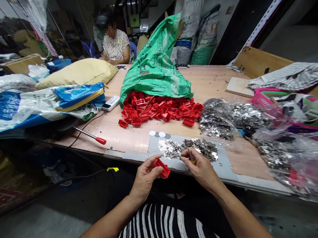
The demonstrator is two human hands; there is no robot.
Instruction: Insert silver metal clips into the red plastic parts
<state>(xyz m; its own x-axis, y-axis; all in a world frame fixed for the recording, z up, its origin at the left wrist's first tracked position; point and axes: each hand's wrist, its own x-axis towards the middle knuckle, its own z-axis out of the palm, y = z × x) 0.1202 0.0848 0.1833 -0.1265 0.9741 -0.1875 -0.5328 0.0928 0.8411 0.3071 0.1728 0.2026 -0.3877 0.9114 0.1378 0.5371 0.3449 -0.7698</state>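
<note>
Box (164, 170) sits pinched in the left hand (143, 177), just beside the right hand (203, 168), which is clamped on a tool (193, 162) near metal bits (169, 148).

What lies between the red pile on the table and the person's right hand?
In the head view, small metal pieces on a grey sheet lie between the red pile and the right hand.
</note>
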